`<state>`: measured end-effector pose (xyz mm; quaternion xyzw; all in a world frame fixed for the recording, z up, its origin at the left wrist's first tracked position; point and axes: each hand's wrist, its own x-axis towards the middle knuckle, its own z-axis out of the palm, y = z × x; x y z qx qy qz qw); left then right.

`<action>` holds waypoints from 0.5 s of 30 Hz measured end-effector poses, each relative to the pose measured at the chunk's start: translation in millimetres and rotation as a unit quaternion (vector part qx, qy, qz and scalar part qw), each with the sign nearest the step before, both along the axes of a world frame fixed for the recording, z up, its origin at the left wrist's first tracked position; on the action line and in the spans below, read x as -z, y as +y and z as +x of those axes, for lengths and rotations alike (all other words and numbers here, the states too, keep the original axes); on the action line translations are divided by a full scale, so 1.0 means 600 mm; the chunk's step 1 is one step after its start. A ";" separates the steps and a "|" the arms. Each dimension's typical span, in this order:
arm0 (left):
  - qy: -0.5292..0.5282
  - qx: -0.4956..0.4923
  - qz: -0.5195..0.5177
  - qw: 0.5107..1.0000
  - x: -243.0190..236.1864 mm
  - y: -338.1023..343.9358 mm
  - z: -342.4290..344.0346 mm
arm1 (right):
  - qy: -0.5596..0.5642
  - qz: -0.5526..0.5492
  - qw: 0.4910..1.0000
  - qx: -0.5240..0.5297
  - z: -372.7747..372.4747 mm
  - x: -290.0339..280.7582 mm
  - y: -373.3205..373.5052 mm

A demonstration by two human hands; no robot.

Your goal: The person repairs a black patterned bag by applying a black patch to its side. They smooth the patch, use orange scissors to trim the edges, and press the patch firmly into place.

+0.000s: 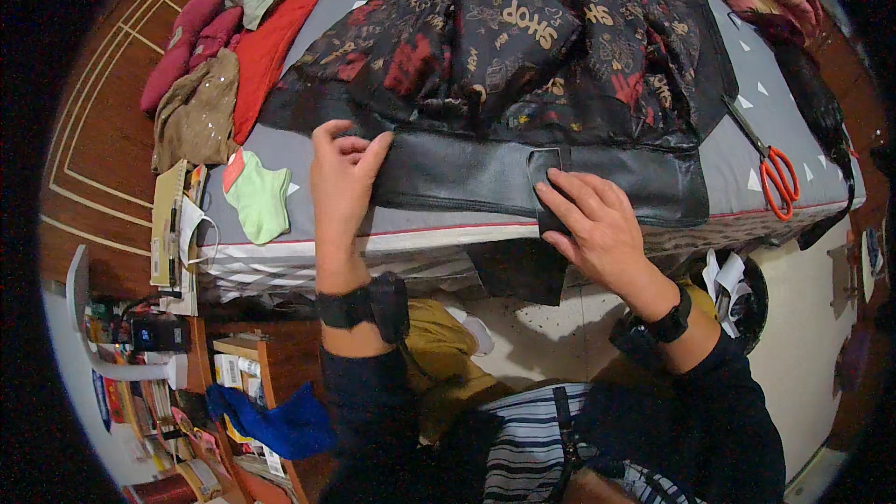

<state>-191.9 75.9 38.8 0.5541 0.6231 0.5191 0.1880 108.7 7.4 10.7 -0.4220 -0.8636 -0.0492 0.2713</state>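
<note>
A black leather jacket point(457, 166) is spread on the bed with its dark printed lining point(523, 37) facing up; the smooth leather band lies along the near side. My left hand point(342, 177) hovers over or rests lightly at the band's left part, thumb and fingers curved apart, nothing visible between them. My right hand point(597, 229) lies with fingers stretched out over a narrow black leather piece point(543, 168) on top of the band. Below the bed's edge hangs a black leather flap point(518, 271); whether it joins that piece is hidden by my right hand.
Orange-handled scissors point(778, 183) lie open at the right. At the left are a pale green sock point(258, 198), red cloth point(271, 56), a brown sequined cloth point(198, 117) and notebooks point(166, 224). A filled bin point(751, 303) stands below right, a cluttered shelf point(247, 345) below left.
</note>
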 end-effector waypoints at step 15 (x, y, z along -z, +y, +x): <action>0.243 -0.057 0.089 0.964 0.012 -0.061 0.033 | 0.028 0.044 0.999 -0.012 0.013 0.010 -0.005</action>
